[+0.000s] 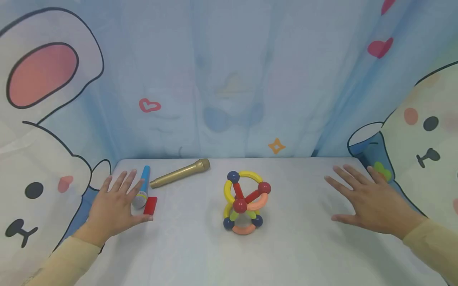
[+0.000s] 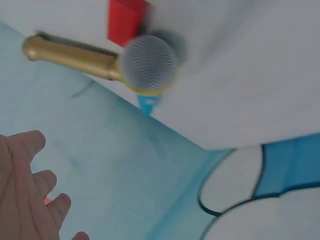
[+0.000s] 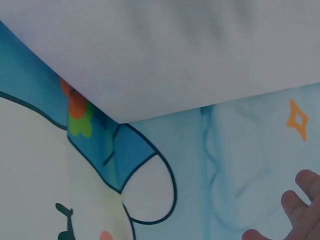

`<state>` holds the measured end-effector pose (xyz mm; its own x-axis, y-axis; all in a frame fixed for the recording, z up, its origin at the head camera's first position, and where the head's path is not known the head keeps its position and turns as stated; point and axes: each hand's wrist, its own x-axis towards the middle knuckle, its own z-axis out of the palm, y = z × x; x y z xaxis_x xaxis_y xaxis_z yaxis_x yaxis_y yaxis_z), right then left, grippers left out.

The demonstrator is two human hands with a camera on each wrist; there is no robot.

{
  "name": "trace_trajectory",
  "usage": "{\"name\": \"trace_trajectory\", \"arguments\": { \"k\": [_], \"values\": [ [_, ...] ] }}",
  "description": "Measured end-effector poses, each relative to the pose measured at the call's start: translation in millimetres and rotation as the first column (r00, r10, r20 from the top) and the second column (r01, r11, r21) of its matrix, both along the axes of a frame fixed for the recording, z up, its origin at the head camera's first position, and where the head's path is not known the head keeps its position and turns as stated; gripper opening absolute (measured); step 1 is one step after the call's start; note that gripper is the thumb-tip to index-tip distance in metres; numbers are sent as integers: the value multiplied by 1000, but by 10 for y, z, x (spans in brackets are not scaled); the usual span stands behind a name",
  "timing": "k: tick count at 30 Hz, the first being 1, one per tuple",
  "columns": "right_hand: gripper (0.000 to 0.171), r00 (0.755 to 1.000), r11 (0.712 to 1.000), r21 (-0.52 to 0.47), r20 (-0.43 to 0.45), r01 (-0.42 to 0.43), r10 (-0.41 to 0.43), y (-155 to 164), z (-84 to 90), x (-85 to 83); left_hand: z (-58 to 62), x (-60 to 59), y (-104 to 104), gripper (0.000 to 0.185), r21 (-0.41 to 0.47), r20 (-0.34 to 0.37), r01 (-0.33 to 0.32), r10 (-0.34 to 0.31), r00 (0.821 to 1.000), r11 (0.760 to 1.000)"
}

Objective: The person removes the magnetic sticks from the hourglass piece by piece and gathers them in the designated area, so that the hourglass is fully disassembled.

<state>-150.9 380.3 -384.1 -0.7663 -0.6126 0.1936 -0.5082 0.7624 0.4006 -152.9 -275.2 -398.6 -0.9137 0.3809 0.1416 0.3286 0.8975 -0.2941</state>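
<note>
My left hand (image 1: pixel 116 202) lies flat with spread fingers on the white table (image 1: pixel 200 254), right beside a blue toy microphone (image 1: pixel 142 192) with a grey mesh head (image 2: pixel 149 64) and a small red block (image 1: pixel 150 205). A gold toy microphone (image 1: pixel 180 172) lies just behind them. In the middle stands a ball-shaped toy (image 1: pixel 245 202) of coloured curved rods and balls. My right hand (image 1: pixel 365 198) rests open and spread on the table at the right, holding nothing. Only fingertips (image 2: pixel 30 200) show in the left wrist view.
A cartoon-printed curtain (image 1: pixel 229 79) with bunnies and hearts encloses the table at the back and both sides. The same curtain (image 3: pixel 150 175) fills the right wrist view below the table's edge.
</note>
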Motion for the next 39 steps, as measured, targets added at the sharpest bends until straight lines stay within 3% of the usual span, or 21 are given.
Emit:
{"name": "trace_trajectory", "arguments": {
  "k": [5,12,18,22,27,31,34,39],
  "values": [
    [105,999,999,-40,18,-26,27,-204,96,-2,-8,-30,352,112,96,2,65,-66,998,993],
    [104,998,997,-56,25,-55,56,-617,233,10,64,3,961,112,148,-55,199,-193,980,969],
    [106,994,993,-82,70,-82,88,-1006,291,42,90,25,1512,110,248,-93,301,-286,954,921],
    [105,987,983,-128,74,-133,143,-1241,316,44,61,12,1761,109,314,-108,338,-321,941,887],
    [101,976,967,-185,93,-175,195,-1459,309,57,3,-7,1917,106,405,-120,371,-354,928,836],
    [92,965,947,-235,94,-217,244,-1616,276,68,-38,-37,1927,105,480,-102,352,-347,932,803],
    [82,952,924,-273,74,-268,298,-1725,238,74,-68,-70,1910,102,559,-37,321,-364,931,765],
    [66,932,888,-334,68,-315,356,-1876,148,97,-103,-129,1923,93,669,88,247,-404,910,701]
  ]
}}
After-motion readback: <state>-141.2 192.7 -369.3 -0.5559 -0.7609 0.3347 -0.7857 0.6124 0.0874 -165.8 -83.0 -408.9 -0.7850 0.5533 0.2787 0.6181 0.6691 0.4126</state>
